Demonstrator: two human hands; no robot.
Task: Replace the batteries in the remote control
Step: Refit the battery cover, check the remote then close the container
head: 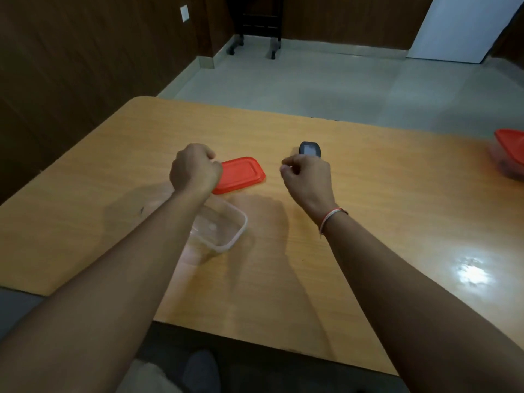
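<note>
Head view: the remote control (309,149), dark with a pale panel on its far end, lies on the wooden table (397,194) just beyond the right hand (307,177), which hides its near part. Its long axis appears to run near to far, the visible end pointing away from the person. No brand or writing can be read on it.

The right hand is curled into a loose fist, knuckles up; whether its fingers pinch something small cannot be told. A thread band (330,219) circles that wrist. The left hand (194,170) is also curled, over the near left corner of a red lid (242,173) that lies flat on the table; whether it touches the lid cannot be told.

Nearer, partly under the left forearm, sits a clear plastic container (224,225), open. At the far right edge stands another container with a red lid (509,150).
</note>
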